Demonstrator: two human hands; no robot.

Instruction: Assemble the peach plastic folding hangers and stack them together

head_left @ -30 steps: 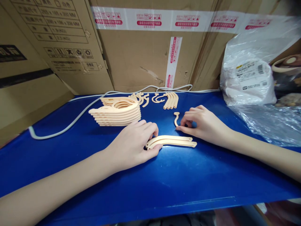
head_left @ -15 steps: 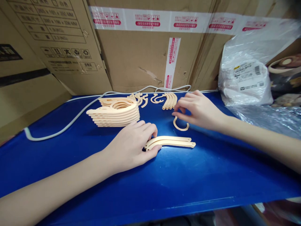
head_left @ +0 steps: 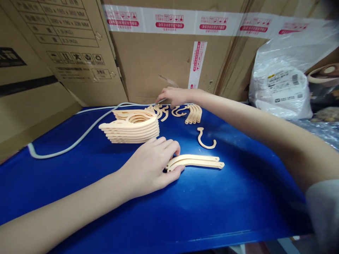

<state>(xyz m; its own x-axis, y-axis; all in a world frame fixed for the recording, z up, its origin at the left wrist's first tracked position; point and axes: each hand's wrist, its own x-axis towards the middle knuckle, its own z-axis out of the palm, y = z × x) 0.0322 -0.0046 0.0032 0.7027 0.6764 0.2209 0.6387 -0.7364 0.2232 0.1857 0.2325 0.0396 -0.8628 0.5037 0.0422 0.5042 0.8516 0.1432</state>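
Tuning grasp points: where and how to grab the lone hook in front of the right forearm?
I'd pinch the hook across its slim stem, just below the flared head, from above. It lies flat, its bend opening to the far right, so one finger should fit inside and the other against the left outer edge.

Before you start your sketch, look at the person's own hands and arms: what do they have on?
The left hand and right hand are bare, with no gloves or watch showing. A loose, pale grey sleeve shows on the right arm; none shows on the left.
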